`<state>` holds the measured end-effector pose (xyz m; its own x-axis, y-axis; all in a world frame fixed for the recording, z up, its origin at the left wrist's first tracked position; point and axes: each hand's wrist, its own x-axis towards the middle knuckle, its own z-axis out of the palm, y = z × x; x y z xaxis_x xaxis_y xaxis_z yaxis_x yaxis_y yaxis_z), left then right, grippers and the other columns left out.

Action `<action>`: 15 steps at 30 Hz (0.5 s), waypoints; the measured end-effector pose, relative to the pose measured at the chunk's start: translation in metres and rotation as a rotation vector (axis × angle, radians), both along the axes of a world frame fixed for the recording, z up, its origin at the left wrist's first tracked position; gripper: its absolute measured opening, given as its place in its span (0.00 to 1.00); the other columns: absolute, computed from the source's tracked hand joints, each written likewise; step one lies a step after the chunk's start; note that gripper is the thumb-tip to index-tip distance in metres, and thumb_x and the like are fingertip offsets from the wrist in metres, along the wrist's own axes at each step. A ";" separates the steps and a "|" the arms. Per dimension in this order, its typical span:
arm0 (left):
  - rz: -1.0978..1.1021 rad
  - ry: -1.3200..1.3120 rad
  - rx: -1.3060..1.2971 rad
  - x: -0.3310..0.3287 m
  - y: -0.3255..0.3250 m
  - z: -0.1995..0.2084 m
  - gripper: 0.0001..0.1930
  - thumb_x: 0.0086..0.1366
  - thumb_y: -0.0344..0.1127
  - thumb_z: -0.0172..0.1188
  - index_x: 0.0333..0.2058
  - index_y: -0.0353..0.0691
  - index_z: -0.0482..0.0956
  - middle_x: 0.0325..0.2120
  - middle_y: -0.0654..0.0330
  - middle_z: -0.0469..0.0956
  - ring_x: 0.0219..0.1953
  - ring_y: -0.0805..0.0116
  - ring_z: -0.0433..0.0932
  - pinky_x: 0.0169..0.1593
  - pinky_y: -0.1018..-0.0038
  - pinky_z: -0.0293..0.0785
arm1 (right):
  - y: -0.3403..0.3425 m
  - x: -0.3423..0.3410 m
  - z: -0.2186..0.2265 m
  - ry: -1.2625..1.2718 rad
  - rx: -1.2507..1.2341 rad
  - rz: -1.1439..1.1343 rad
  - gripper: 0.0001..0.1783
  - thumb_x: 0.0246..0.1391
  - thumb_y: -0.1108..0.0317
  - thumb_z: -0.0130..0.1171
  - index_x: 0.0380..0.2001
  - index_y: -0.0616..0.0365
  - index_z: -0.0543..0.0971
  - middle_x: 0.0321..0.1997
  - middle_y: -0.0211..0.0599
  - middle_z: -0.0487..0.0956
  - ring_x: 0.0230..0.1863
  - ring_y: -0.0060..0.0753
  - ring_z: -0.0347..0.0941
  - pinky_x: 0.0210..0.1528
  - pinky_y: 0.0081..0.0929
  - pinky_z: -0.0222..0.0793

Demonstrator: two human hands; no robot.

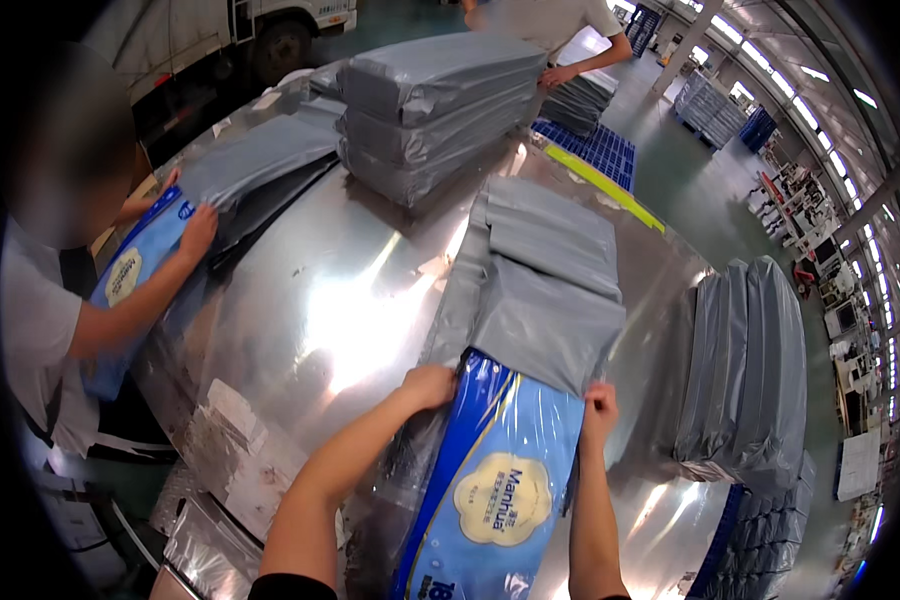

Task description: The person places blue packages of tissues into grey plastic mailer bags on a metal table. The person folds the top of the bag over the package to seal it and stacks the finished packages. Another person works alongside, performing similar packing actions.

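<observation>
A long blue plastic-wrapped pack [550, 430] with a cream label lies in front of me, its far end inside the mouth of a grey plastic bag [550, 310]. My left hand [430, 386] is closed at the left corner of the bag's mouth, beside the pack's dark blue edge. On the other side, my right hand [600, 408] pinches the bag's right edge. The grey bag lies over more flat grey bags [550, 225] on the metal table [280, 300].
At left a co-worker's hands hold another blue pack [135, 255] at a grey bag [260, 155]. Stacked filled grey bags [430, 120] stand at the far side, near another person's arm [590, 65]. More filled bags [745, 370] stand upright at right. Blue pallets [595, 150] lie beyond.
</observation>
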<state>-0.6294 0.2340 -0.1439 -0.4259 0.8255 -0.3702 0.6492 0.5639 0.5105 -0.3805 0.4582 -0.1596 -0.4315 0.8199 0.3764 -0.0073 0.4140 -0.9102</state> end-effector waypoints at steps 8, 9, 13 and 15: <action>-0.145 0.243 -0.033 0.025 0.000 -0.002 0.12 0.58 0.37 0.52 0.34 0.42 0.83 0.34 0.48 0.82 0.38 0.49 0.81 0.41 0.56 0.76 | 0.014 0.027 -0.042 -0.712 -0.036 -0.068 0.18 0.54 0.56 0.53 0.33 0.63 0.78 0.34 0.49 0.79 0.37 0.44 0.77 0.39 0.39 0.70; -0.192 0.236 -0.076 0.030 -0.015 -0.003 0.11 0.57 0.36 0.53 0.32 0.43 0.84 0.34 0.48 0.82 0.38 0.49 0.81 0.41 0.55 0.76 | -0.007 0.026 -0.008 -0.961 0.101 0.007 0.20 0.54 0.55 0.51 0.32 0.63 0.80 0.33 0.53 0.80 0.37 0.49 0.78 0.38 0.42 0.71; -0.494 0.080 -0.080 0.097 -0.122 0.028 0.10 0.57 0.37 0.53 0.36 0.45 0.80 0.30 0.50 0.81 0.33 0.47 0.80 0.36 0.54 0.76 | -0.102 0.149 0.011 -1.294 0.098 0.404 0.24 0.49 0.56 0.58 0.46 0.59 0.71 0.46 0.54 0.74 0.48 0.53 0.72 0.49 0.43 0.65; -0.573 -0.016 -0.035 0.151 -0.219 -0.013 0.10 0.54 0.37 0.55 0.33 0.41 0.80 0.28 0.48 0.80 0.33 0.46 0.80 0.35 0.53 0.76 | -0.170 0.215 -0.007 -1.543 -0.041 0.673 0.35 0.48 0.55 0.62 0.56 0.58 0.64 0.55 0.53 0.71 0.55 0.53 0.68 0.57 0.42 0.60</action>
<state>-0.4788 0.0153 -0.1569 0.0917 0.9101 -0.4042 0.8485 0.1411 0.5101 -0.1651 0.2882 -0.1663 -0.6037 0.3469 -0.7177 0.6850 0.6863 -0.2445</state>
